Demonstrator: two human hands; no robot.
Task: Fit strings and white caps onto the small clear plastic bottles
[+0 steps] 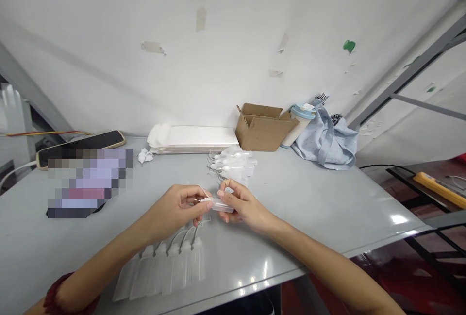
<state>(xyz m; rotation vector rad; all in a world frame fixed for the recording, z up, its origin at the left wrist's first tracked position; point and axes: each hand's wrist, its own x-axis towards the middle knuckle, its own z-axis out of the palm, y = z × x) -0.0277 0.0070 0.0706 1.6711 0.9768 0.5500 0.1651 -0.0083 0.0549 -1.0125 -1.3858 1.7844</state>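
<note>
Over the middle of the table, a small translucent plastic bottle (223,205) with a white cap end and a thin pale strand is held between both hands. My left hand (184,204) pinches the capped end with thumb and fingers. The body is gripped by my right hand (244,204), its thumb and index finger near the cap. Below my left hand lies a row of several similar clear bottles (171,269), side by side, with curved pale strands at their tops. Just beyond my hands is a loose pile of more such clear bottles (235,162).
Along the wall sit a stack of flat white boxes (196,136), an open cardboard box (260,128), a lidded cup (296,125) and a light blue cloth bag (327,138). On the left are a crumpled tissue (145,155), a dark phone (82,146) and a blurred-out item (91,181).
</note>
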